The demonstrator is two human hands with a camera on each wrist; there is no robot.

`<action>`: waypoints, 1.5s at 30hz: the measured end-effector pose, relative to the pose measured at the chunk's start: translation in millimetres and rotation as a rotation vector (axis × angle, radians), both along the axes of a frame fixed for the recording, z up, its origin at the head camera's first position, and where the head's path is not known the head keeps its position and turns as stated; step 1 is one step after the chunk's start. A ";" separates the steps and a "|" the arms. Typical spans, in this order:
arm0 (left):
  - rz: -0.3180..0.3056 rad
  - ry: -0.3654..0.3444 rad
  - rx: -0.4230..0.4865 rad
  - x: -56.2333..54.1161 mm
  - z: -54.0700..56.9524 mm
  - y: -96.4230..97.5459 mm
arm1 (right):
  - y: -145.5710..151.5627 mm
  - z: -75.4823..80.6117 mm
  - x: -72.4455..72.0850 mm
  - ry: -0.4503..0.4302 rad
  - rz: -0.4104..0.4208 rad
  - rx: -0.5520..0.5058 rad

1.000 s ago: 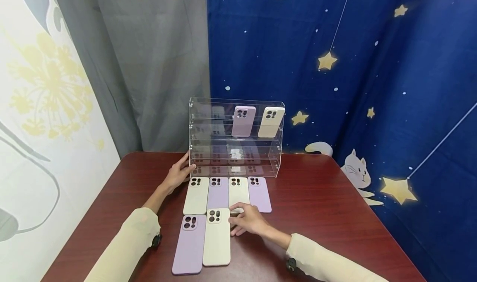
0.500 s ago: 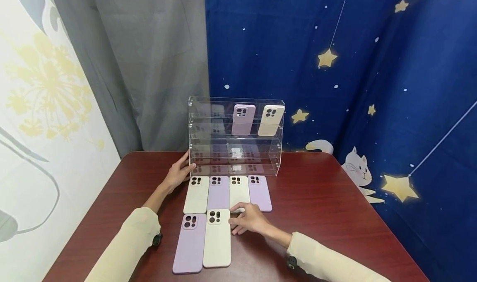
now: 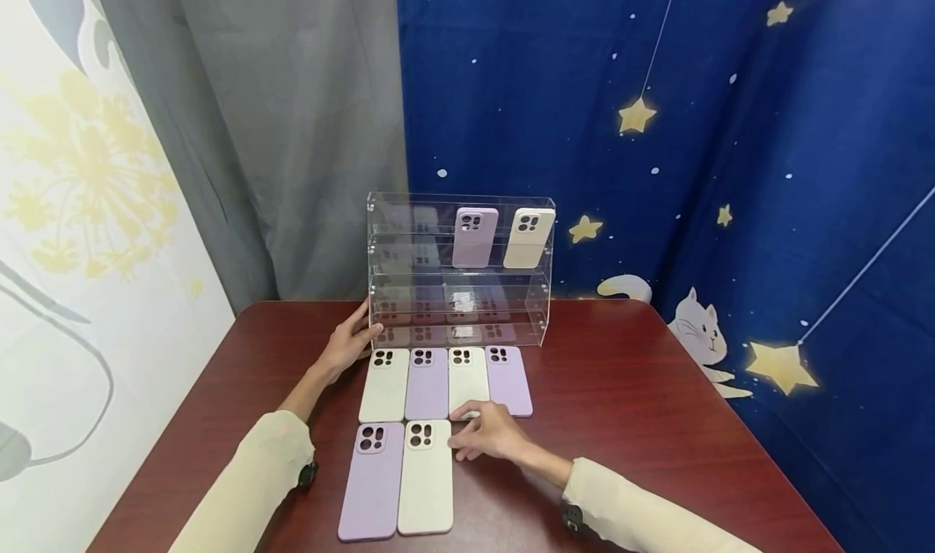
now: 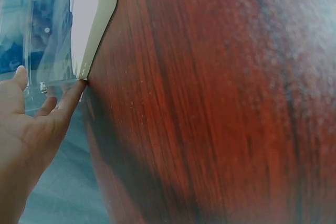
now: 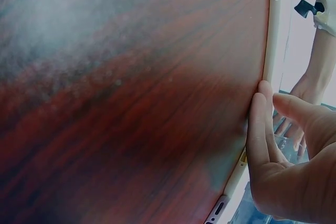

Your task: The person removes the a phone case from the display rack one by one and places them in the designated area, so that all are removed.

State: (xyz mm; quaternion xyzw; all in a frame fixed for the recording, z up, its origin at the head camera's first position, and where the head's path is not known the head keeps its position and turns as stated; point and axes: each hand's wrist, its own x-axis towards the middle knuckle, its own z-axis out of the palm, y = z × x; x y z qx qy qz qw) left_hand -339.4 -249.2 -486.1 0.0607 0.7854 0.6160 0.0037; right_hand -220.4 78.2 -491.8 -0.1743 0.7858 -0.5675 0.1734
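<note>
In the head view my left hand [image 3: 349,343] rests against the lower left side of a clear acrylic display rack [image 3: 458,293], fingers fairly straight. One fingertip [image 4: 80,84] meets the rack's base by the corner of a cream phone case [image 3: 384,384]. My right hand [image 3: 491,433] touches the upper right edge of the front cream phone case [image 3: 426,488], its fingers extended along the side in the right wrist view. Directly left of that case lies a purple phone case [image 3: 371,484], their tops about level.
Behind the front pair, a row of alternating cream and purple cases, including a purple one [image 3: 510,382], lies before the rack. On the rack's upper tier stand a purple case [image 3: 476,238] and a cream case [image 3: 529,239]. The table [image 3: 621,423] backs onto curtains [image 3: 511,114].
The front cream case has slid slightly toward me, bringing its top level with the purple one beside it. My left hand stays at the rack.
</note>
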 end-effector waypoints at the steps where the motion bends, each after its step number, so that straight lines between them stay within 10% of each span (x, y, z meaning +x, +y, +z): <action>1: 0.000 0.001 0.001 0.1 -0.4 0.0 | 0.0 -0.1 0.3 0.001 -0.001 0.002; 25: -0.006 -0.010 0.028 1.9 3.8 -0.2 | 12.1 33.5 -35.1 0.229 0.009 0.154; 45: -0.003 0.000 0.023 2.4 0.9 0.7 | 28.8 79.2 -84.7 0.453 -0.156 0.202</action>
